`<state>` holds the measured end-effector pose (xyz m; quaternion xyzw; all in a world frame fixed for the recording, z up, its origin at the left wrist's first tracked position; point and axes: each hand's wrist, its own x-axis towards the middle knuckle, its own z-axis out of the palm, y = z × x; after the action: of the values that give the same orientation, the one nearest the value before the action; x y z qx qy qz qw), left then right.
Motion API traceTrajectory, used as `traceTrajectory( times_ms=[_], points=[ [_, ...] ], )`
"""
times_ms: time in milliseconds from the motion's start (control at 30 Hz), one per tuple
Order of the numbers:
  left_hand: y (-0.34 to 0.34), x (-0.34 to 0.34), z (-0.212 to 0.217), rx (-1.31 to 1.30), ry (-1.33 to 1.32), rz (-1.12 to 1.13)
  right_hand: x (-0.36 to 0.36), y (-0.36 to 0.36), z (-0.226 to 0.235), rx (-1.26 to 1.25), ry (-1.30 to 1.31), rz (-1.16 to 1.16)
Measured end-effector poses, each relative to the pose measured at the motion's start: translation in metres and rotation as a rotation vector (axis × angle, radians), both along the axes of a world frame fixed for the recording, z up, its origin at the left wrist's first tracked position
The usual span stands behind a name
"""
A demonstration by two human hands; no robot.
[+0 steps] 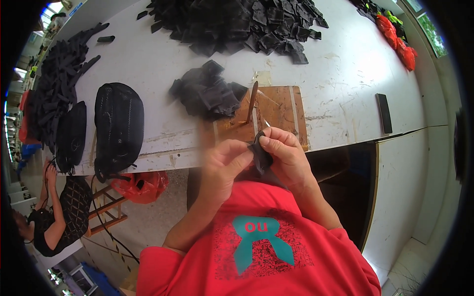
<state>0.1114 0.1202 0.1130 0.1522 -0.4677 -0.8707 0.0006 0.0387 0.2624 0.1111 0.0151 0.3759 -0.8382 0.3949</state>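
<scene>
A small folded piece of black fabric (pixel 262 159) is held in front of my chest, at the table's near edge. My left hand (pixel 225 165) pinches it from the left with thumb and fingers. From the other side my right hand (pixel 285 150) grips its upper part between thumb and forefinger. A thin shiny tip shows just above the right fingertips; I cannot make out what it is. Beyond the hands lies a brown wooden board (pixel 286 111), with a narrow brown upright piece (pixel 253 101) standing on it. A small heap of black fabric pieces (pixel 205 93) overlaps the board's left corner.
A large pile of black fabric pieces (pixel 237 24) covers the table's far side. Black strips (pixel 54 74) and two black pouches (pixel 119 126) lie left. A dark bar (pixel 383 113) and red plastic bags (pixel 406 55) are right. Another person (pixel 57 219) sits at far left.
</scene>
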Motion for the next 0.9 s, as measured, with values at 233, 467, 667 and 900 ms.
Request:
traceTrajectory(
  times_ms=[233,467,667,900],
  points=[
    [-0.001,0.003,-0.003,-0.013,0.052,0.079,0.006,-0.011,0.002,0.658,0.554,-0.178],
    [0.003,0.005,-0.003,-0.346,0.151,0.142,0.018,-0.010,0.019,0.700,1.123,-0.241],
    [0.008,0.005,-0.009,-0.999,0.233,0.304,0.019,-0.020,0.012,0.837,1.396,-0.333],
    [0.006,-0.005,-0.006,-0.188,-0.012,0.364,0.016,-0.033,-0.001,1.012,1.390,-0.449]
  ],
)
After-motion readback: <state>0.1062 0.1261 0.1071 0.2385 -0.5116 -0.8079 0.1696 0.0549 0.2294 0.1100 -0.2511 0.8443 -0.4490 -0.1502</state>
